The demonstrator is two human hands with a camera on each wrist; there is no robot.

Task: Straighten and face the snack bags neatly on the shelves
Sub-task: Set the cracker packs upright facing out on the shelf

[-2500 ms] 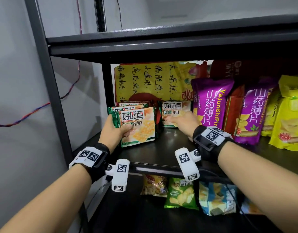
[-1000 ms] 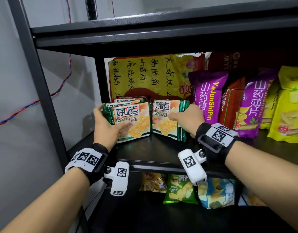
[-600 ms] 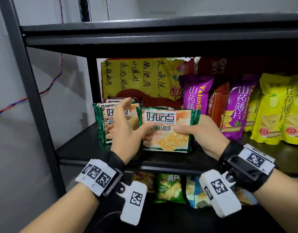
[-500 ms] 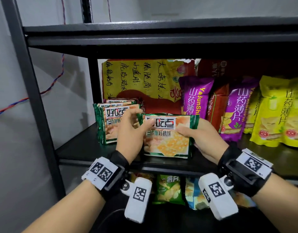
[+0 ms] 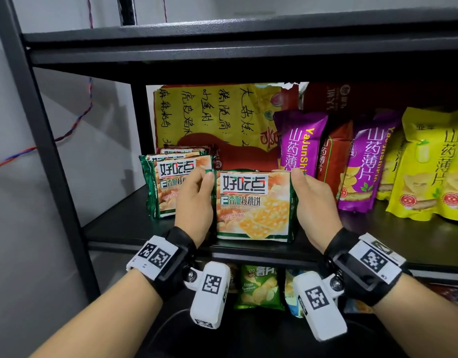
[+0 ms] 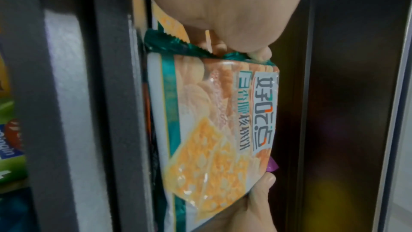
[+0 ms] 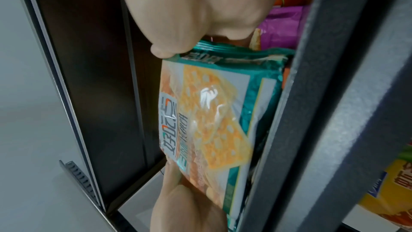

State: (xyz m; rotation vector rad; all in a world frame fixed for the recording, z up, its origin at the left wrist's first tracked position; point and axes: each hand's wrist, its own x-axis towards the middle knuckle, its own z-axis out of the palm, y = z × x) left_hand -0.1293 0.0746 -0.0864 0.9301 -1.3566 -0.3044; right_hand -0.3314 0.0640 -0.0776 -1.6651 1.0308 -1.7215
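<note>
Two hands of yours hold one bag at the front of the black shelf [image 5: 135, 226]. Behind it a big yellow bag with writing [image 5: 210, 115] leans at the back, and to the right stand purple bags [image 5: 299, 143] and yellow bags [image 5: 434, 164]. A stack of green cookie bags [image 5: 163, 187] stands at the left, just behind your left hand. The cookie bag [image 5: 252, 205] you hold stands upright at the shelf's front edge, facing you.

Your left hand [image 5: 195, 202] grips its left edge, fingers curled round it, thumb on the front. Your right hand [image 5: 313, 202] grips the right edge the same way.

From your head you see the whole row. Your left wrist view shows the bag [image 6: 214, 130] up close, with your left hand [image 6: 234, 13] at one end and your right hand [image 6: 252, 205] at the other. Your right wrist view shows the bag's [image 7: 211, 121] green side seam and maybe a second green pack behind it, but it is too blurry to be sure.

Half a second ago the bag leaned back with its top folded over. Now it stands straighter and its name shows in full. Your left hand has slid from the front to the edge.
</note>
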